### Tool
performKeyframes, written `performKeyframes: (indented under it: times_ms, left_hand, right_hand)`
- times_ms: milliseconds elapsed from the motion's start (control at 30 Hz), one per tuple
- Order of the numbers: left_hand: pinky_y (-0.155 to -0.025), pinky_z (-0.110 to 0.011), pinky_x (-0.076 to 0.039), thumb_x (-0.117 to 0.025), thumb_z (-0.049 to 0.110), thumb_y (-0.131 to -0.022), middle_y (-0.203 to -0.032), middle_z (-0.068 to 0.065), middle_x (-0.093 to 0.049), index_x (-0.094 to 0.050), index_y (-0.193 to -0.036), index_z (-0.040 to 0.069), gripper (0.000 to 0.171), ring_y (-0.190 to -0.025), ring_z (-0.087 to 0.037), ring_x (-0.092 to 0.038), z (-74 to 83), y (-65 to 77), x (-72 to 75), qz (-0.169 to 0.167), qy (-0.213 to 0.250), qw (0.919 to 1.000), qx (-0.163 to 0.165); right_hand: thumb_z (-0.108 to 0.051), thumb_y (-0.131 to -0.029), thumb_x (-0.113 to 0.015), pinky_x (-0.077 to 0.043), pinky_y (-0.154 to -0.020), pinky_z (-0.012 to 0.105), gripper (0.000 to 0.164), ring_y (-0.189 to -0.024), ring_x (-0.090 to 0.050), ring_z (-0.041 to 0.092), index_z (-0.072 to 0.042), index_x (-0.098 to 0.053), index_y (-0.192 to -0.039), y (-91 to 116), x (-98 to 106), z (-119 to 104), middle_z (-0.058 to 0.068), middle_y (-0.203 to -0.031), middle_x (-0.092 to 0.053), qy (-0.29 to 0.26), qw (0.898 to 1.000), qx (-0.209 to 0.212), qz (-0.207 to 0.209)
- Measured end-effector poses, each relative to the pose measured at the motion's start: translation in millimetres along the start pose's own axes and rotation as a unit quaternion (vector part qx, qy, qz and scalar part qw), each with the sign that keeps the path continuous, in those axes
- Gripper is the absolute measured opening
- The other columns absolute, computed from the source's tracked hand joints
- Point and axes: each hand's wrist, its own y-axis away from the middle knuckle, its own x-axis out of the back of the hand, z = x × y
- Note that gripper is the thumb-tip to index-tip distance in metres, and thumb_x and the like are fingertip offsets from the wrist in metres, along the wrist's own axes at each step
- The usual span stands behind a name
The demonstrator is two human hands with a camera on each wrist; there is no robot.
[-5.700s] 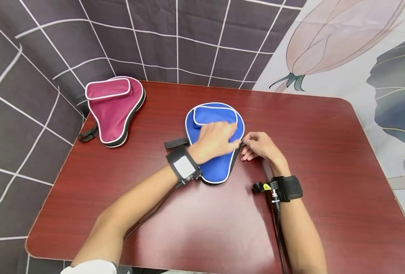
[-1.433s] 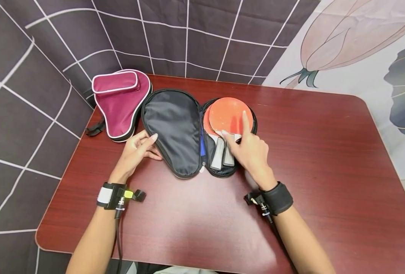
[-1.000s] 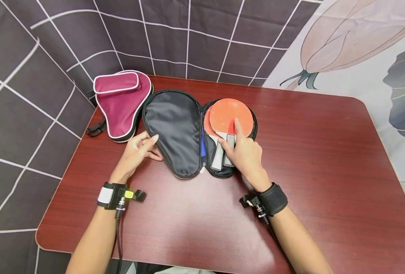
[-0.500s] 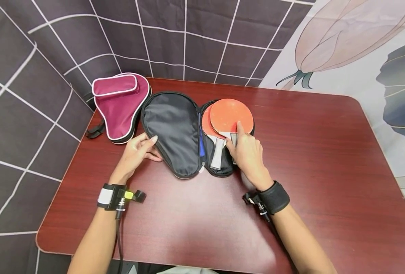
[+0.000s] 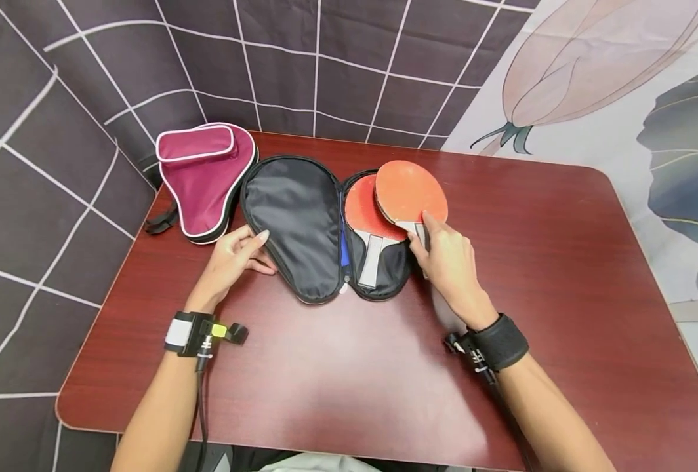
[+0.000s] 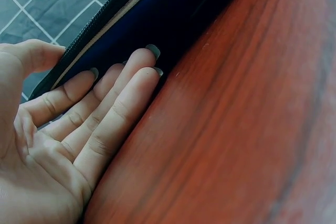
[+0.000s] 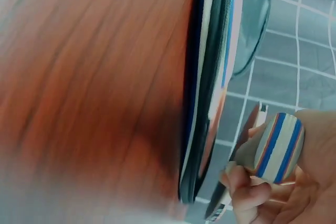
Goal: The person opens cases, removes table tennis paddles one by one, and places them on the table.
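Note:
A blue table tennis paddle case [image 5: 292, 229] lies unzipped and spread out, its black lining facing up. My left hand [image 5: 227, 262] holds the left flap's edge, thumb on top and fingers underneath; in the left wrist view the fingers reach under the zipper edge [image 6: 97, 30]. My right hand [image 5: 454, 269] grips a red table tennis paddle [image 5: 409, 190] by its handle, the index finger along the rubber. The striped handle end [image 7: 279, 148] shows in the right wrist view, the paddle lifted off the case. A second red paddle [image 5: 371, 262] lies in the case's right half.
A magenta paddle case [image 5: 204, 190] with white piping lies closed at the back left, close to the open flap. Both rest on a reddish-brown table [image 5: 325, 393]. A dark grid-patterned cloth [image 5: 278, 72] hangs behind. A cable [image 5: 201, 400] runs along my left forearm.
The blue case, closed earlier, has been opened and its flap laid left. My right hand has taken the upper paddle by its handle and raised it rightward, uncovering more of the second paddle.

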Motion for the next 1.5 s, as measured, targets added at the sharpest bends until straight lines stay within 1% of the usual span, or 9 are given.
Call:
performKeyframes:
  times_ms: [200, 300, 433, 533, 667, 867, 1067, 1300, 1500]
  left_hand:
    - [-0.062, -0.051, -0.054, -0.057, 0.021, -0.098, -0.084, -0.028, -0.065, -0.053, -0.112, -0.009, 0.034, -0.067, -0.044, -0.065, 1.3, 2.6, 4.9, 0.012, 0.000, 0.9999, 0.006]
    - [-0.062, -0.051, -0.054, -0.056, 0.021, -0.098, -0.083, -0.029, -0.065, -0.053, -0.111, -0.009, 0.033, -0.067, -0.042, -0.065, 2.2, 3.5, 7.6, 0.012, -0.002, 0.9999, 0.009]
    - [-0.062, -0.050, -0.054, -0.056, 0.020, -0.098, -0.084, -0.030, -0.064, -0.053, -0.114, -0.009, 0.033, -0.067, -0.043, -0.065, 5.9, 3.1, 10.8, 0.009, -0.002, 1.0000, 0.001]
    - [-0.061, -0.050, -0.054, -0.057, 0.020, -0.098, -0.085, -0.030, -0.064, -0.053, -0.117, -0.009, 0.034, -0.067, -0.044, -0.065, 9.2, 2.8, 13.1, 0.013, -0.005, 0.9999, -0.006]
    - [-0.062, -0.050, -0.054, -0.056, 0.020, -0.098, -0.086, -0.030, -0.065, -0.054, -0.117, -0.008, 0.034, -0.067, -0.044, -0.065, 9.7, 4.2, 12.8, 0.013, -0.009, 0.9999, 0.001]
    - [-0.063, -0.050, -0.054, -0.055, 0.020, -0.099, -0.088, -0.029, -0.065, -0.053, -0.118, -0.008, 0.034, -0.069, -0.043, -0.065, 3.7, 5.8, 8.2, 0.005, -0.006, 0.9999, 0.007]
    - [-0.063, -0.050, -0.054, -0.055, 0.020, -0.099, -0.089, -0.027, -0.066, -0.053, -0.117, -0.008, 0.033, -0.069, -0.043, -0.065, 3.1, 6.4, 6.4, 0.006, -0.005, 0.9999, 0.009]
    - [-0.062, -0.051, -0.054, -0.055, 0.020, -0.098, -0.090, -0.025, -0.066, -0.053, -0.118, -0.009, 0.035, -0.069, -0.041, -0.066, 1.0, 3.8, 3.2, 0.002, -0.002, 1.0000, 0.005]
    - [-0.062, -0.052, -0.054, -0.056, 0.021, -0.098, -0.091, -0.025, -0.066, -0.053, -0.118, -0.008, 0.035, -0.069, -0.041, -0.066, 0.7, 2.3, 0.8, -0.002, 0.002, 0.9999, 0.010]
  right_hand:
    - [-0.026, -0.088, -0.068, -0.047, -0.069, 0.057, 0.045, -0.088, -0.064, 0.039, -0.003, -0.061, -0.126, -7, 14, 31, 0.016, -0.115, -0.065, -0.007, 0.999, -0.002, 0.047]
    - [-0.027, -0.089, -0.068, -0.046, -0.068, 0.058, 0.046, -0.088, -0.063, 0.043, -0.005, -0.060, -0.128, -11, 22, 56, 0.018, -0.116, -0.064, 0.011, 0.998, -0.019, 0.052]
    - [-0.026, -0.091, -0.065, -0.041, -0.064, 0.061, 0.044, -0.083, -0.059, 0.048, -0.004, -0.059, -0.128, -18, 35, 97, 0.023, -0.106, -0.064, 0.039, 0.997, -0.049, 0.043]
    - [-0.026, -0.092, -0.063, -0.037, -0.060, 0.062, 0.040, -0.079, -0.055, 0.050, -0.003, -0.058, -0.125, -22, 42, 130, 0.025, -0.095, -0.060, 0.059, 0.995, -0.071, 0.025]
    - [-0.027, -0.094, -0.059, -0.035, -0.059, 0.062, 0.036, -0.079, -0.053, 0.052, -0.001, -0.055, -0.120, -18, 51, 173, 0.027, -0.093, -0.057, 0.077, 0.992, -0.102, -0.007]
    - [-0.027, -0.096, -0.056, -0.036, -0.060, 0.063, 0.044, -0.083, -0.051, 0.055, 0.000, -0.050, -0.130, -5, 63, 228, 0.033, -0.105, -0.055, 0.100, 0.984, -0.136, -0.060]
    - [-0.032, -0.098, -0.053, -0.036, -0.068, 0.066, 0.056, -0.094, -0.046, 0.059, 0.000, -0.039, -0.142, -4, 75, 266, 0.037, -0.123, -0.048, 0.113, 0.973, -0.164, -0.117]
    - [-0.038, -0.098, -0.049, -0.034, -0.068, 0.067, 0.058, -0.091, -0.043, 0.062, -0.002, -0.038, -0.141, 0, 91, 304, 0.042, -0.118, -0.046, 0.131, 0.963, -0.180, -0.152]
    - [-0.045, -0.098, -0.044, -0.035, -0.068, 0.065, 0.066, -0.092, -0.043, 0.062, -0.006, -0.028, -0.149, 4, 100, 319, 0.044, -0.123, -0.041, 0.135, 0.953, -0.204, -0.181]
